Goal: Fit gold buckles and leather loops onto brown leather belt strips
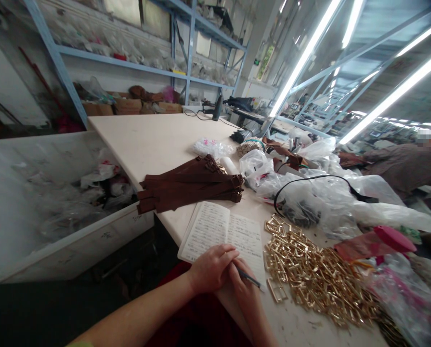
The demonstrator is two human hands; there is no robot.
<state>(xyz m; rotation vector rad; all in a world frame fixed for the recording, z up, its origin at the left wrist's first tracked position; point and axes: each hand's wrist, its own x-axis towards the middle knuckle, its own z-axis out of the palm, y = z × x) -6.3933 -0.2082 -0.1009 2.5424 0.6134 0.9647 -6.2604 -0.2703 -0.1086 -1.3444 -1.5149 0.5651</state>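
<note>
An open notebook [210, 226] with handwritten lines lies at the table's near edge. My left hand [212, 266] rests over its lower part, fingers bent together against my right hand; the space beneath those fingers is hidden. In my right hand [244, 289] is a dark pen [249, 278], its tip pointing right over the page's edge. Just beyond the notebook lies a stack of dark brown straps [189, 185], with metal pieces at their right ends. To the right of the notebook spreads a heap of gold-coloured rectangular buckles [319, 274].
Clear plastic bags [331, 202] crowd the table's right side, near a pink translucent container [374, 241]. A white bin [67, 255] holding plastic scraps stands left of the table [128, 140]. Blue shelving [128, 62] rises behind. Another person [399, 166] is at the far right.
</note>
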